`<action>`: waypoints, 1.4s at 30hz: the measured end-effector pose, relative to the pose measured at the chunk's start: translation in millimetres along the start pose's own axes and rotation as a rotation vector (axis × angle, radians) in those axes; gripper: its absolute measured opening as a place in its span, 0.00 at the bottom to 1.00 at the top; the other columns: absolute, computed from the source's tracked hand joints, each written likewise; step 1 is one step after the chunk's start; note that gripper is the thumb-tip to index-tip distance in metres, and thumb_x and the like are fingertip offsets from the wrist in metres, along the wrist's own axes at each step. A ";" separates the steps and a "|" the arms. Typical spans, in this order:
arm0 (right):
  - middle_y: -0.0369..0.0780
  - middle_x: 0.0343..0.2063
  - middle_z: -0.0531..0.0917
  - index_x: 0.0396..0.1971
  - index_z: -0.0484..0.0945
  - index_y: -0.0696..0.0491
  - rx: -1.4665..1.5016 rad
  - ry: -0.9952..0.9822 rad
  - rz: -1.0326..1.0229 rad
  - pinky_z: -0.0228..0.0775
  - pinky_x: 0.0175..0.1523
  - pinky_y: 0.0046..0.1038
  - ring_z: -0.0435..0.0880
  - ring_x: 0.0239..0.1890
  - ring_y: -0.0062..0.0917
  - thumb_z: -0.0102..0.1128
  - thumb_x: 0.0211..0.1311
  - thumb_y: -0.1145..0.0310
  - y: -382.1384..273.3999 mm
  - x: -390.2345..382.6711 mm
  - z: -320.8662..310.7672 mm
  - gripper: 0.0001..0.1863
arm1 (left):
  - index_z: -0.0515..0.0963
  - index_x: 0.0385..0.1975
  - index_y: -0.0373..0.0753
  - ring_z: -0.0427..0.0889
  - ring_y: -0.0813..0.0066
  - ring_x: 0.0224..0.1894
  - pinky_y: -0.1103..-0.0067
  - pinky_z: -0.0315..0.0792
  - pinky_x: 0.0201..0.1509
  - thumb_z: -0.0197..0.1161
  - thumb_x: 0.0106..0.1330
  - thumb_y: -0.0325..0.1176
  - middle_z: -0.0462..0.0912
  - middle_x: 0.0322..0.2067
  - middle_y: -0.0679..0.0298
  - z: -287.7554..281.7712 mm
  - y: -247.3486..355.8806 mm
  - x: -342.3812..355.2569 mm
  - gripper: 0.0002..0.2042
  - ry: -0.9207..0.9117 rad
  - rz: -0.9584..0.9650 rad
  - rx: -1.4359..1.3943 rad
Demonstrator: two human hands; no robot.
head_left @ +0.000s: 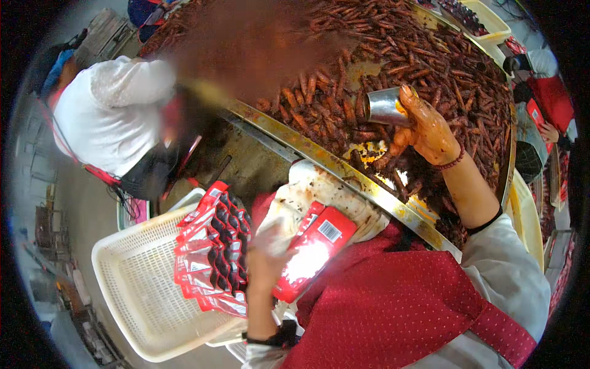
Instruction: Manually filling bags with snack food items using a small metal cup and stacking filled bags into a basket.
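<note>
My right hand (pixel 430 136), wet with orange-red sauce, grips a tapered steel cup (pixel 382 106) tilted sideways, its wide end toward the left. It is above a large metal-edged tray (pixel 344 176) heaped with long, dark red-brown sauced food pieces (pixel 448 92). My left hand (pixel 267 261) is smeared by motion, between a stack of red packets on my lap and a basket, so its fingers cannot be made out. The red packets (pixel 330 230) lie on a stained white cloth (pixel 307 184). Filled red-and-clear pouches (pixel 215 258) stand in a row in the white plastic basket (pixel 144 277).
The tray's raised metal rim runs diagonally in front of me. A person in white (pixel 114 114) works at the left, partly behind a dark blur. At the far right another person (pixel 544 104) holds a red packet. A pale yellow tub (pixel 488 21) stands beyond the tray.
</note>
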State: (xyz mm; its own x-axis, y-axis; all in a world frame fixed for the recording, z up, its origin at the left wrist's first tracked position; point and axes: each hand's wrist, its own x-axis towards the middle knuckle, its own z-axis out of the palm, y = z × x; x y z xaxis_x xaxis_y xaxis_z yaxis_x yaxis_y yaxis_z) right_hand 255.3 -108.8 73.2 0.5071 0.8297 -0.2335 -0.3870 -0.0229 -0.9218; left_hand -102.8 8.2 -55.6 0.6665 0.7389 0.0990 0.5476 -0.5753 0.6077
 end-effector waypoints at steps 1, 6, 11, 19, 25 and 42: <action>0.39 0.34 0.80 0.43 0.72 0.53 0.004 -0.039 -0.026 0.77 0.26 0.29 0.80 0.21 0.25 0.49 0.66 0.49 3.7 0.3 -7.4 0.21 | 0.79 0.32 0.35 0.77 0.68 0.30 0.77 0.72 0.38 0.75 0.45 0.32 0.79 0.29 0.60 19.5 3.3 4.5 0.15 -0.075 0.030 -0.048; 0.39 0.36 0.80 0.47 0.71 0.54 -0.003 -0.049 0.014 0.77 0.26 0.30 0.80 0.20 0.24 0.48 0.66 0.49 6.6 -3.2 -18.5 0.23 | 0.78 0.21 0.37 0.74 0.71 0.20 0.78 0.68 0.25 0.71 0.51 0.31 0.76 0.20 0.62 60.6 -16.6 7.2 0.07 -0.140 -0.032 -0.292; 0.40 0.36 0.81 0.48 0.72 0.55 0.016 -0.007 0.059 0.78 0.26 0.30 0.79 0.17 0.21 0.48 0.66 0.47 16.8 -5.9 -36.6 0.25 | 0.77 0.35 0.38 0.79 0.63 0.27 0.74 0.72 0.31 0.67 0.55 0.35 0.79 0.29 0.56 38.0 31.7 -2.1 0.11 -0.274 0.254 0.014; 0.43 0.39 0.82 0.49 0.72 0.54 0.107 -0.165 0.340 0.79 0.24 0.31 0.80 0.16 0.25 0.47 0.64 0.44 45.1 -26.3 -0.8 0.28 | 0.79 0.28 0.34 0.73 0.85 0.26 0.84 0.68 0.30 0.66 0.58 0.28 0.80 0.25 0.69 14.6 35.3 1.2 0.05 -0.518 -0.258 -0.700; 0.45 0.43 0.80 0.52 0.70 0.56 0.085 -0.345 0.585 0.79 0.24 0.31 0.80 0.15 0.27 0.47 0.64 0.42 48.5 -41.8 7.9 0.31 | 0.80 0.37 0.31 0.74 0.86 0.29 0.85 0.70 0.34 0.69 0.52 0.20 0.81 0.29 0.68 4.0 57.0 16.7 0.12 -0.324 -0.223 -0.798; 0.50 0.31 0.82 0.38 0.80 0.55 -1.677 -0.197 -0.026 0.76 0.43 0.41 0.82 0.36 0.44 0.60 0.50 0.59 133.8 41.4 -93.6 0.18 | 0.77 0.42 0.33 0.77 0.81 0.38 0.81 0.72 0.44 0.66 0.52 0.19 0.81 0.37 0.65 -3.9 85.7 46.7 0.15 -0.516 -0.256 -1.161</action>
State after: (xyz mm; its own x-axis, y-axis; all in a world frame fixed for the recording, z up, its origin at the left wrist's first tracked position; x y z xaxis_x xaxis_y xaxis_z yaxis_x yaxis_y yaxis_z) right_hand 296.6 -129.8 -88.8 0.3528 0.8882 -0.2943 0.8710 -0.4267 -0.2436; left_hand -26.7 -5.3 4.2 0.8678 0.4131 -0.2763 0.1041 0.3925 0.9139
